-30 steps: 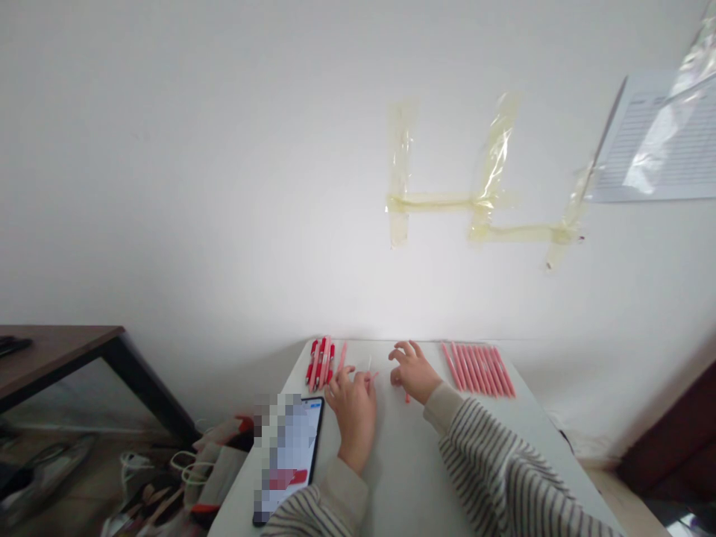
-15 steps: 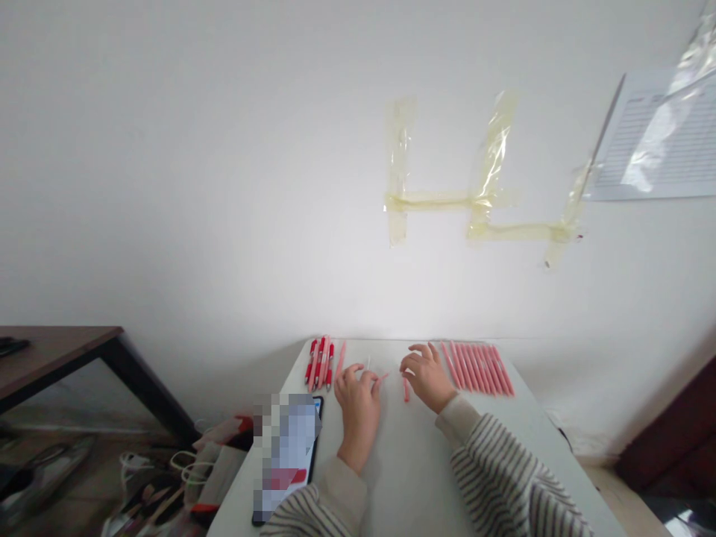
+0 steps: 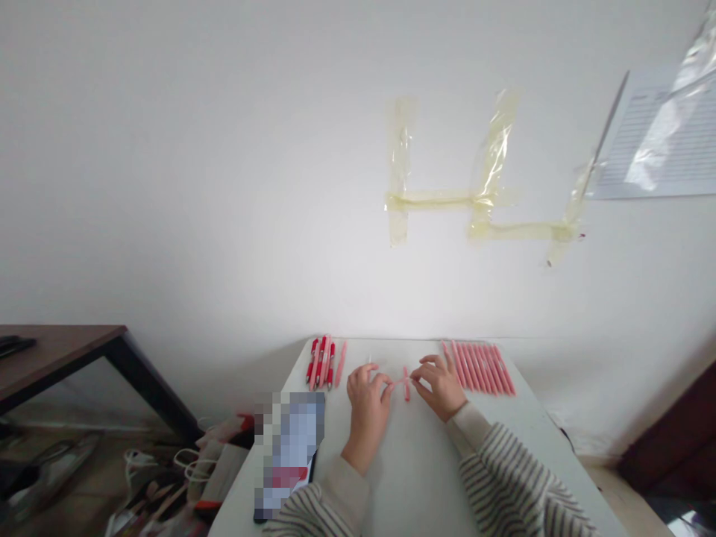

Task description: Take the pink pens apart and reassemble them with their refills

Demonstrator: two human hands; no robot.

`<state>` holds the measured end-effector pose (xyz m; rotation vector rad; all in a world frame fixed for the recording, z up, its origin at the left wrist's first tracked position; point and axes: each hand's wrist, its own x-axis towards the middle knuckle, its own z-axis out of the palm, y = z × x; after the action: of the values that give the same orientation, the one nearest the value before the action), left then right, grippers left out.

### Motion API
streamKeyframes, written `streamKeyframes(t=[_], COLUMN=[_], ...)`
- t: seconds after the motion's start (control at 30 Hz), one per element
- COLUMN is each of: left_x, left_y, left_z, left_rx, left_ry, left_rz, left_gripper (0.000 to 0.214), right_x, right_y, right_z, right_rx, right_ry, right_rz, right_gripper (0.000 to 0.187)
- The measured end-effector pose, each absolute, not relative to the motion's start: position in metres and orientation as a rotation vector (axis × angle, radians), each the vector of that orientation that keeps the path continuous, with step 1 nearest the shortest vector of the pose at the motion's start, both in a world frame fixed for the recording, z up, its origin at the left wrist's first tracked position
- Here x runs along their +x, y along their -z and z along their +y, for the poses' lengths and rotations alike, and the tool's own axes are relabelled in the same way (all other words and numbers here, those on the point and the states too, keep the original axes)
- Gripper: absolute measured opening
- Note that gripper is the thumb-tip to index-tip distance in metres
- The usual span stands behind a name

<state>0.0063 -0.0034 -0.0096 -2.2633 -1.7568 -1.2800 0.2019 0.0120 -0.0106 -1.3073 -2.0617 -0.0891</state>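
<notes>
My left hand (image 3: 369, 403) pinches a thin pink pen part (image 3: 399, 382) between thumb and forefinger, its far end pointing right. Facing it, my right hand (image 3: 441, 388) is closed in a pinch close to that end; whatever its fingertips hold is too small to make out. Below the gap between the hands, a short pink pen piece (image 3: 406, 391) lies on the white table (image 3: 417, 462). A clear thin piece shows in part behind my left fingers. Left of that hand, one pink pen barrel (image 3: 341, 364) lies alone.
Several red and pink pens (image 3: 321, 364) lie bunched at the table's back left. A neat row of pink pens (image 3: 484, 368) is at the back right, beside my right hand. A phone (image 3: 288, 455), partly blurred out, lies along the left edge. The wall (image 3: 224, 186) rises behind the table.
My left hand has moved slightly right with the thin pink part. My right hand has shifted a little right and down, its fingers now pinched, and the fingertips of both hands are closer.
</notes>
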Motion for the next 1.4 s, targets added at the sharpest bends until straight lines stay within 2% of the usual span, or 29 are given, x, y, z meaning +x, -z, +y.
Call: streamKeyframes(t=[0.53,1.13,1.4], left_x=[0.007,0.008,0.009], left_y=[0.010,0.012,0.010], left_z=[-0.005,-0.003,-0.004], left_rx=[-2.343,-2.359,-2.397], left_ry=[1.276,1.329,1.325], left_rz=[-1.785,-1.762,-1.745], left_gripper=[0.010,0.006,0.007], right_x=[0.201,0.191,0.188], right_y=[0.012,0.015,0.015], right_z=[0.012,0.010,0.008], right_rx=[-1.287,-1.253,-1.311], right_ry=[0.089,-0.062,-0.066], right_rz=[-2.056,-2.057,-1.955], right_gripper=[0.011,0.015,0.011])
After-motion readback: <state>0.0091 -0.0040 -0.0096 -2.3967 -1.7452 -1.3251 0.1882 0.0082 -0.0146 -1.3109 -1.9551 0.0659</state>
